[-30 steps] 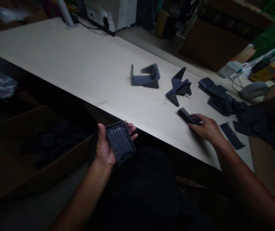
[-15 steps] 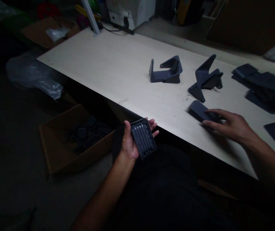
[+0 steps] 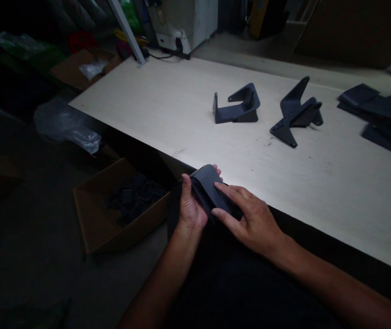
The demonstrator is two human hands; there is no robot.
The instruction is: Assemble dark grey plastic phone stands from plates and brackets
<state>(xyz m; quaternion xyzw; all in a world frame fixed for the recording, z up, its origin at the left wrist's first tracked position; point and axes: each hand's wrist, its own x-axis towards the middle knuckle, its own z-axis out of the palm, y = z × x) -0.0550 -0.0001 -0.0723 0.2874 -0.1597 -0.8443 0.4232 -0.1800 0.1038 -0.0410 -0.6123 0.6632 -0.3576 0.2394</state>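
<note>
Just off the table's front edge, my left hand cradles a ribbed dark plastic plate, now mostly covered. Over it lies a smooth dark grey plastic cover, its rounded end pointing away from me. My right hand grips this cover from the right, thumb and fingers on its sides. The two pieces lie against each other at a slight angle; whether they are joined I cannot tell. Fingertips of the left hand show beyond the far edge of the cover.
On the pale table stand a U-shaped dark bracket and a group of angled brackets. Flat dark parts are piled at the right. A cardboard box of small dark parts sits below left, near a plastic bag.
My right hand has lifted the smooth cover off the table and brought it left onto the ribbed plate in my left hand. The view has shifted slightly.
</note>
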